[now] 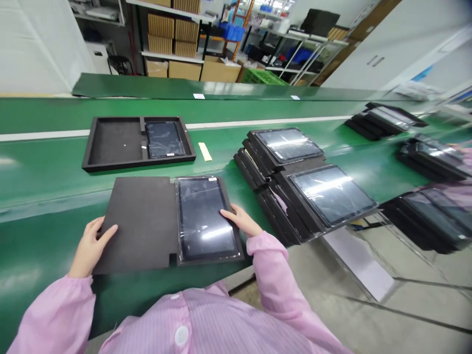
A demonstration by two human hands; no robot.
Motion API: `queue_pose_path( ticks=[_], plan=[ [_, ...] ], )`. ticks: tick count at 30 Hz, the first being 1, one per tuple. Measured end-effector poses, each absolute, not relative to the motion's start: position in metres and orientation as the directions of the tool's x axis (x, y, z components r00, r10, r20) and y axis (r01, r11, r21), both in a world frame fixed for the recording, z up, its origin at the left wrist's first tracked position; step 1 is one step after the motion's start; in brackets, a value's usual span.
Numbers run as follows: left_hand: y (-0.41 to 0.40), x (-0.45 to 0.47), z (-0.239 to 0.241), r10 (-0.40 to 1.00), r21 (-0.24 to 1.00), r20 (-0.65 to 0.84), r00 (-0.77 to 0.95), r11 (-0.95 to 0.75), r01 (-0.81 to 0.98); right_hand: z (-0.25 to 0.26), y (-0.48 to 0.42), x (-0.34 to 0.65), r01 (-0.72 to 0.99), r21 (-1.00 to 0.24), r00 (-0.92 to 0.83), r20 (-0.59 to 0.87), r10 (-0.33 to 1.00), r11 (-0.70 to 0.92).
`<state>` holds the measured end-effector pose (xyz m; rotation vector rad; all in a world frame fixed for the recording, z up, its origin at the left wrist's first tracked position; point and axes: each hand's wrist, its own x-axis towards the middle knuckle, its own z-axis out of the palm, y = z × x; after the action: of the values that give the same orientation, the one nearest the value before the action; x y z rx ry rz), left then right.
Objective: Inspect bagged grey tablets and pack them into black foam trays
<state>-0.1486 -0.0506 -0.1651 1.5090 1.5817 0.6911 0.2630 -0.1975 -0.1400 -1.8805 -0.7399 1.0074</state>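
Before me on the green work surface lies a black foam tray [142, 221]. A glossy dark screen panel [206, 219], wrapped in clear film, fills its right half; the left half is bare foam. My left hand [90, 246] grips the tray's left edge, thumb on top and fingers partly hidden at the side. At the opposite edge, my right hand [241, 220] has its thumb over the panel's border and its other fingers out of sight along the side. Farther back sits a second foam tray [116, 142] with a smaller screen panel [164, 139] in its right compartment.
To my right stands a stack of foam trays [280, 211] with screen panels on top, reaching the surface's near edge. More stacks [383, 119] stand farther right, where another person's hand and pink sleeve [457, 194] show. A yellow paper strip [205, 151] lies near the second tray.
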Motion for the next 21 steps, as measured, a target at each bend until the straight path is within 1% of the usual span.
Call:
queue_pose_path(
  ticks=[2,5,6,7,8,9,10,13,15,17,19,21],
  plan=[
    [-0.051,-0.153,-0.162,0.973,0.893,-0.22,0.066,0.173,0.415,-0.137,-0.2,0.255,-0.029,-0.919,0.446,-0.364,0.818,-0.393],
    [-0.04,-0.15,-0.156,0.979,0.952,-0.182,0.091,0.152,0.267,-0.134,-0.206,0.244,-0.22,-0.932,0.459,-0.359,0.813,-0.287],
    [-0.03,-0.147,-0.153,0.984,0.955,-0.133,0.117,0.096,0.279,-0.133,-0.208,0.242,-0.275,-0.927,0.473,-0.361,0.803,-0.255],
    [-0.017,-0.143,-0.15,0.985,0.943,-0.066,0.159,0.009,0.332,-0.132,-0.211,0.241,-0.322,-0.92,0.491,-0.365,0.791,-0.224],
    [0.0,-0.138,-0.147,0.977,0.914,-0.004,0.211,-0.082,0.397,-0.131,-0.213,0.241,-0.361,-0.912,0.514,-0.367,0.775,-0.192],
    [0.02,-0.131,-0.144,0.949,0.839,0.087,0.304,-0.235,0.491,-0.129,-0.215,0.243,-0.393,-0.906,0.544,-0.368,0.754,-0.159],
    [0.04,-0.123,-0.142,0.927,0.783,0.133,0.351,-0.315,0.536,-0.128,-0.216,0.245,-0.417,-0.9,0.576,-0.367,0.73,-0.123],
    [0.1,-0.092,-0.144,0.888,0.651,0.248,0.388,-0.449,0.611,-0.122,-0.212,0.258,-0.455,-0.89,0.677,-0.35,0.648,-0.005],
    [0.128,-0.071,-0.151,0.864,0.564,0.258,0.432,-0.497,0.659,-0.118,-0.2,0.267,-0.451,-0.888,0.739,-0.319,0.593,0.085],
    [0.144,-0.059,-0.159,0.863,0.49,0.24,0.445,-0.503,0.712,-0.114,-0.178,0.275,-0.434,-0.883,0.789,-0.278,0.548,0.177],
    [0.153,-0.057,-0.165,0.877,0.427,0.224,0.425,-0.481,0.766,-0.111,-0.148,0.278,-0.425,-0.871,0.812,-0.246,0.53,0.247],
    [0.157,-0.065,-0.168,0.893,0.374,0.221,0.393,-0.45,0.811,-0.109,-0.112,0.278,-0.434,-0.853,0.81,-0.228,0.541,0.29]
  ],
)
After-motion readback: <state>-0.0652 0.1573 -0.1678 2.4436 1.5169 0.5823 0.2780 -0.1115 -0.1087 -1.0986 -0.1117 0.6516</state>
